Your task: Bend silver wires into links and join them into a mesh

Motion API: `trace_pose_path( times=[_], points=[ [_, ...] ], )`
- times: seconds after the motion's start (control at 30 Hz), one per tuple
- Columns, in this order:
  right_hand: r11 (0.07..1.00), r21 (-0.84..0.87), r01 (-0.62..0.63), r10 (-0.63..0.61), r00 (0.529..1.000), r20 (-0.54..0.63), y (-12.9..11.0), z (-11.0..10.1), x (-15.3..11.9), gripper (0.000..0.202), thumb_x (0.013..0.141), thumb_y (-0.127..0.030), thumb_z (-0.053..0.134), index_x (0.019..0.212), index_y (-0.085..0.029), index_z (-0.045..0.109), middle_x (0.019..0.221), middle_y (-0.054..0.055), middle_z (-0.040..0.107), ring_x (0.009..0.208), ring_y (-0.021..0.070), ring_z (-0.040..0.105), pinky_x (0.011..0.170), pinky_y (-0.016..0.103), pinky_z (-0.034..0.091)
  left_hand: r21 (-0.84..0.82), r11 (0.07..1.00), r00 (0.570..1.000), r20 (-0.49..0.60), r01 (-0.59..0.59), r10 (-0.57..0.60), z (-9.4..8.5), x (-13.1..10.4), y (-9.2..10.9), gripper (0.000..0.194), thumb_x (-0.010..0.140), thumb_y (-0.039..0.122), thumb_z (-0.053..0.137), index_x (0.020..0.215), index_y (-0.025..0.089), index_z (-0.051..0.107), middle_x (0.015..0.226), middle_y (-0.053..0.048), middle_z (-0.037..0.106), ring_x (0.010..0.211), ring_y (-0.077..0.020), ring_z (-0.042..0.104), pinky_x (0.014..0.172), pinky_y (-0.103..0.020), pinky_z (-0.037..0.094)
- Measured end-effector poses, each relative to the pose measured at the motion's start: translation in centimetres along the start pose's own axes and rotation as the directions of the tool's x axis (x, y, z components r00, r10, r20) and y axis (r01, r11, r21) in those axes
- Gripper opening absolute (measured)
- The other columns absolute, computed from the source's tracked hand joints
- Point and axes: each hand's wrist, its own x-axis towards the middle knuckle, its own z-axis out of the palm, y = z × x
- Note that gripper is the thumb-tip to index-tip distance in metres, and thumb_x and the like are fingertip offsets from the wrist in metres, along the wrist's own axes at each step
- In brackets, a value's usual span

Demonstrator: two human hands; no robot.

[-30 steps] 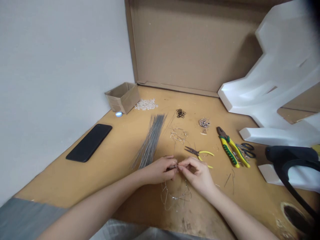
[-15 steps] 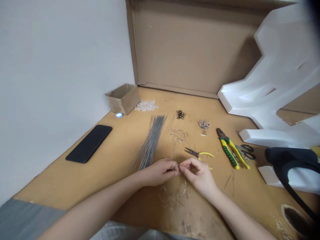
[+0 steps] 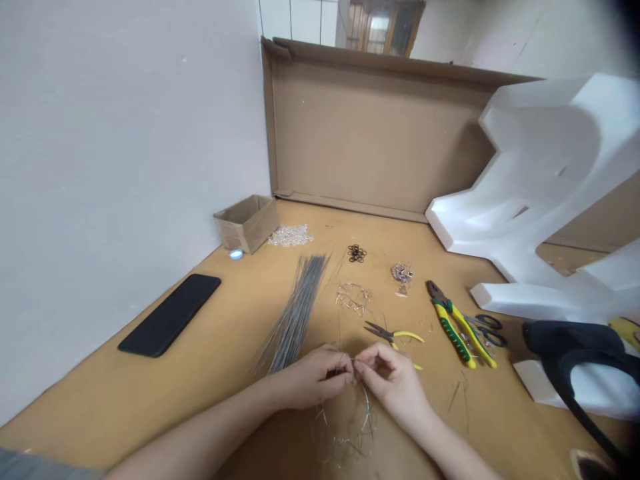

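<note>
My left hand point(image 3: 327, 377) and my right hand point(image 3: 387, 373) meet fingertip to fingertip near the front of the table, both closed on a thin wire ring point(image 3: 367, 407). The ring hangs below the fingers, with short wire ends sticking out of it. My right thumb and forefinger pinch a wire strand at its top; the exact grip of the left fingers is partly hidden. Left of the hands lies a bundle of straight grey wires point(image 3: 303, 307). Just beyond the right hand are yellow-handled needle-nose pliers point(image 3: 393, 333). Another wire ring point(image 3: 353, 298) lies past them.
Green-and-yellow pliers point(image 3: 455, 330) and scissors point(image 3: 490, 328) lie at right, near white foam point(image 3: 520, 300). A black phone point(image 3: 173, 315), a small cardboard box point(image 3: 247, 225), clear beads point(image 3: 291, 235), black rings point(image 3: 357, 253) and a coiled wire piece point(image 3: 402, 272) are also on the table.
The camera view has tipped upward, so the table and hands appear lower. Both hands keep their pinch on the wire ring, with little visible change in the fingers.
</note>
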Motion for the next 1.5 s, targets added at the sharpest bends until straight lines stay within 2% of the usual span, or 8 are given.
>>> trace_pose_path(
  times=[0.2, 0.47, 0.8, 1.07, 1.37, 1.5],
  points=[
    [0.998, 0.058, -0.036, 0.036, 0.999, 0.013, -0.01, 0.02, 0.01, 0.013, 0.075, -0.029, 0.058, 0.069, -0.018, 0.058, 0.058, 0.0, 0.061, 0.053, 0.0119, 0.055, 0.051, 0.021, 0.044, 0.008, 1.0, 1.0, 0.018, 0.021, -0.021, -0.13, -0.21, -0.15, 0.018, 0.087, 0.026, 0.041, 0.077, 0.016, 0.053, 0.078, -0.001, 0.056, 0.076, -0.0113, 0.049, 0.073, -0.022, 0.038],
    [0.989, 0.134, -0.057, 0.052, 0.998, 0.038, -0.15, -0.02, 0.15, 0.013, 0.076, -0.03, 0.058, 0.071, -0.018, 0.056, 0.059, 0.001, 0.062, 0.054, 0.0119, 0.055, 0.053, 0.022, 0.045, -0.015, 1.0, 1.0, 0.011, 0.008, -0.008, -0.39, -0.01, 0.36, 0.021, 0.087, 0.025, 0.038, 0.073, 0.016, 0.05, 0.068, 0.001, 0.052, 0.069, -0.0102, 0.048, 0.07, -0.021, 0.038],
    [0.981, 0.183, -0.069, 0.06, 0.997, 0.058, 0.27, 0.22, -0.02, 0.014, 0.077, -0.031, 0.057, 0.072, -0.018, 0.055, 0.06, 0.001, 0.062, 0.056, 0.0131, 0.057, 0.055, 0.024, 0.046, -0.041, 0.998, 0.999, -0.01, -0.04, 0.04, -0.27, 0.04, -0.04, 0.017, 0.083, 0.017, 0.04, 0.07, 0.015, 0.05, 0.068, 0.002, 0.053, 0.068, -0.0093, 0.048, 0.069, -0.019, 0.037],
    [0.963, 0.247, -0.109, 0.095, 0.993, 0.067, -0.16, 0.12, 0.22, 0.015, 0.075, -0.031, 0.06, 0.072, -0.018, 0.053, 0.058, 0.0, 0.06, 0.054, 0.0115, 0.055, 0.053, 0.023, 0.043, -0.049, 0.998, 0.999, -0.016, -0.043, 0.043, -0.26, 0.04, -0.06, 0.019, 0.084, 0.019, 0.041, 0.067, 0.014, 0.049, 0.063, 0.002, 0.049, 0.064, -0.0089, 0.045, 0.064, -0.018, 0.035],
    [0.959, 0.252, -0.129, 0.11, 0.99, 0.087, 0.12, 0.11, 0.0, 0.016, 0.074, -0.033, 0.06, 0.072, -0.018, 0.054, 0.059, 0.0, 0.06, 0.054, 0.0115, 0.054, 0.053, 0.023, 0.042, -0.059, 0.996, 0.996, -0.058, -0.074, 0.07, -0.09, 0.02, -0.28, 0.014, 0.078, 0.011, 0.044, 0.068, 0.014, 0.053, 0.064, 0.002, 0.053, 0.064, -0.0086, 0.048, 0.068, -0.019, 0.037],
    [0.956, 0.255, -0.146, 0.129, 0.988, 0.081, 0.02, 0.12, 0.02, 0.018, 0.073, -0.035, 0.061, 0.072, -0.018, 0.054, 0.058, 0.0, 0.06, 0.053, 0.0112, 0.054, 0.052, 0.023, 0.042, -0.082, 0.995, 0.997, -0.053, -0.052, 0.047, -0.09, -0.11, -0.31, 0.014, 0.076, 0.009, 0.044, 0.07, 0.013, 0.055, 0.066, 0.001, 0.054, 0.065, -0.0088, 0.049, 0.064, -0.018, 0.038]
  ],
)
